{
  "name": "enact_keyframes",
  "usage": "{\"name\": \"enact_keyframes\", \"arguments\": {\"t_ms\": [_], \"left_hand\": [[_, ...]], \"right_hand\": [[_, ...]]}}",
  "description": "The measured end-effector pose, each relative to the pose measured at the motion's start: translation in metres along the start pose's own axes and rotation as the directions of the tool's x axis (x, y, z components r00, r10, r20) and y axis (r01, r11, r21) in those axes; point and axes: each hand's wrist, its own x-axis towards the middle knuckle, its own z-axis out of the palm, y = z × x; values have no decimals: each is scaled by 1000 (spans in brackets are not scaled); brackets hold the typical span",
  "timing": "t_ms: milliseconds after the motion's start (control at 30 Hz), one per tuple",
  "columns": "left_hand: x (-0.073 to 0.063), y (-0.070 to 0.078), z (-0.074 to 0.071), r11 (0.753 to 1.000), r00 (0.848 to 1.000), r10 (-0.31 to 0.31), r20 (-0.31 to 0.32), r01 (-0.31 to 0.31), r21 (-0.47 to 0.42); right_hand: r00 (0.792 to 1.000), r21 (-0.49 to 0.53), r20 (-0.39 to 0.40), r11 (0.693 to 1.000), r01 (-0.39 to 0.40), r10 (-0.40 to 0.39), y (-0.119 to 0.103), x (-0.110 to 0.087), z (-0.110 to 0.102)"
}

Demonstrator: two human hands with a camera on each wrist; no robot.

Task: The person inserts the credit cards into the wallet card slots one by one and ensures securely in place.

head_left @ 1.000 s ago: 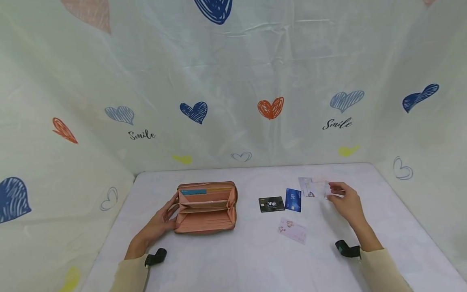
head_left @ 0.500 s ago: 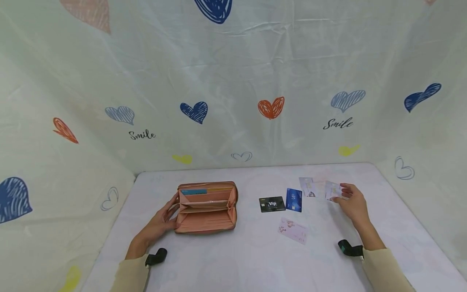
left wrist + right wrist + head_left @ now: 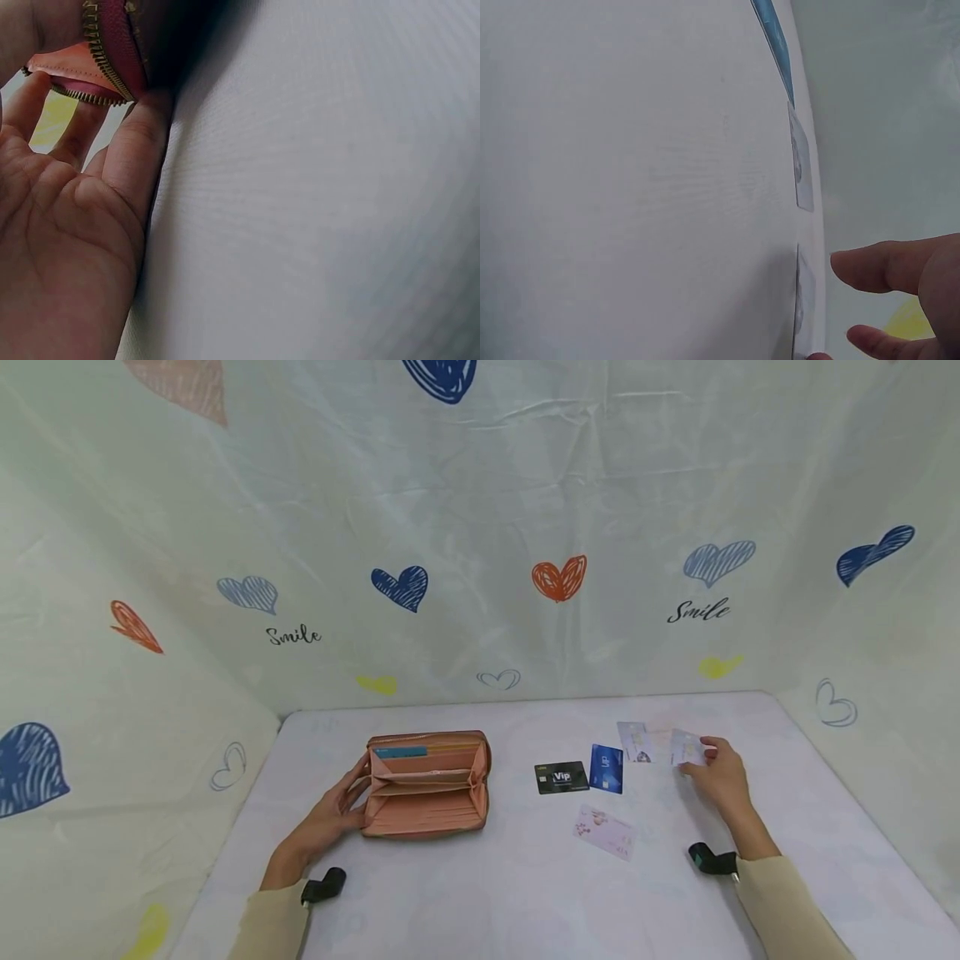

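Pale card (image 3: 686, 747) lay flat beside the right hand (image 3: 724, 778), whose fingers were spread; no longer tilted, it seemed set down. The left hand (image 3: 324, 822), fingers fairly straight, touched the wallet (image 3: 427, 818) along its nearest side.

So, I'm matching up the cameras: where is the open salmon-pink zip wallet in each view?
Head: salmon-pink zip wallet, left of centre, lower half.
Left wrist: top left corner, partly cut off, brass-coloured zipper teeth showing.
Right wrist: not in it.
Shared landmark: the white tabletop.
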Motion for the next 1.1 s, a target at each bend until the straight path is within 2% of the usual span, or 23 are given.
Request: {"name": "enact_keyframes", "arguments": {"t_ms": [267, 400, 633, 1100], "left_hand": [[1, -1, 0, 1000, 1000, -21, -15, 21, 10], [1, -1, 1, 1000, 1000, -12, -14, 12, -1], [-1, 2, 1, 999, 999, -39, -20, 39, 6], [-1, 4, 2, 996, 995, -88, -41, 88, -3]], "right_hand": [[999, -105, -3, 994, -41, 41, -9, 7, 6], [997, -126, -7, 989, -75, 75, -14, 6, 9], [995, -147, -16, 984, -96, 95, -16, 5, 11], [998, -184, 38, 982, -34, 42, -17, 5, 3]]}}
